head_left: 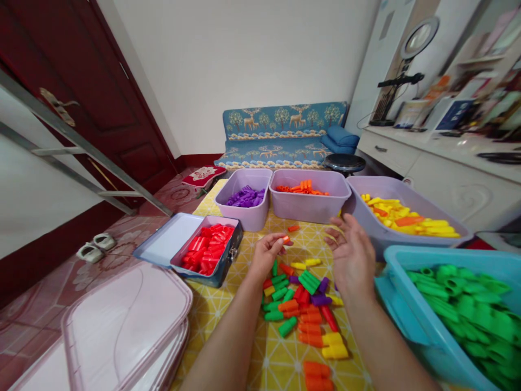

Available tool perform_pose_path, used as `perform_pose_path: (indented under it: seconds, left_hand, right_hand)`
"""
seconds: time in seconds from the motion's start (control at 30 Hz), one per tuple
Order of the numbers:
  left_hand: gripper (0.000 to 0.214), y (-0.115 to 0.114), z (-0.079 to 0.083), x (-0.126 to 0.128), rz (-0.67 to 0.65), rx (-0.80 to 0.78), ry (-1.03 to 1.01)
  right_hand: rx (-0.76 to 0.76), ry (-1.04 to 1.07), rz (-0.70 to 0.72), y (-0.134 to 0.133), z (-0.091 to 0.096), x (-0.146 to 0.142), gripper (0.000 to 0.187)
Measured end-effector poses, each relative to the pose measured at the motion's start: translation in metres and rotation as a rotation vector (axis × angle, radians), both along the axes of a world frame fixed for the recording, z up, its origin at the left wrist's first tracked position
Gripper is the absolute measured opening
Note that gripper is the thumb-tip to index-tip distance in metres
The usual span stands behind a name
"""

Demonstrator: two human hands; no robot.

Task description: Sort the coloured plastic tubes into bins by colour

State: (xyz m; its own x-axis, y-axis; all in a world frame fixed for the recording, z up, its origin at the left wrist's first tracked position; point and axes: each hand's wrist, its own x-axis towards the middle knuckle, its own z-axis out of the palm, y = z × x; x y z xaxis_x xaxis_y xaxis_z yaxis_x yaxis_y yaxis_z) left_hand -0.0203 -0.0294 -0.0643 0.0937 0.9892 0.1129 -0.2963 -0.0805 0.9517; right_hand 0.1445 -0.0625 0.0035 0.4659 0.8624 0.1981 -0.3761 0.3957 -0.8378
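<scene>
My left hand (265, 254) pinches a small orange plastic tube (286, 239) between thumb and fingertips, above the table. To its right, my right hand (353, 252) is raised with fingers loosely curled and apart, holding nothing I can see. Below and between the hands lies a loose pile of green tubes (309, 281), orange tubes (310, 328), yellow tubes (335, 352), purple tubes (321, 300) and red tubes (329, 318). A single orange tube (293, 228) lies beyond my left hand.
Purple pieces fill part of a lilac bin (248, 218); orange ones lie in another lilac bin (307, 209). Yellow pieces occupy a third bin (368, 231), green ones a turquoise bin (411, 320). Red pieces sit in an open-lidded case (207, 279). Stacked lids (130, 320) are at left.
</scene>
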Motion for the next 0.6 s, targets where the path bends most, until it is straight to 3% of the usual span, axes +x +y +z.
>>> perform_pose_path:
  seconds: [0.13,0.23,0.33,0.47,0.6]
  left_hand:
    - [0.030,-0.002,0.001,-0.001,-0.047,0.012,0.027]
    - [0.028,-0.003,0.002,-0.001,-0.073,0.019,0.020]
    - [0.029,-0.004,0.003,-0.001,-0.074,0.013,0.021]
    - [0.032,-0.003,0.004,-0.001,-0.014,0.028,0.065]
    - [0.035,-0.001,0.003,-0.001,0.067,0.026,0.083]
  right_hand:
    - [-0.229,-0.559,0.230,0.003,-0.024,-0.009,0.039]
    - [-0.187,-0.901,0.349,0.003,-0.035,-0.017,0.030]
    - [-0.166,-1.036,0.383,0.002,-0.035,-0.017,0.023]
    - [-0.221,-0.928,0.450,0.000,-0.023,-0.006,0.023]
    - [-0.053,-0.325,0.094,-0.003,0.001,0.003,0.036]
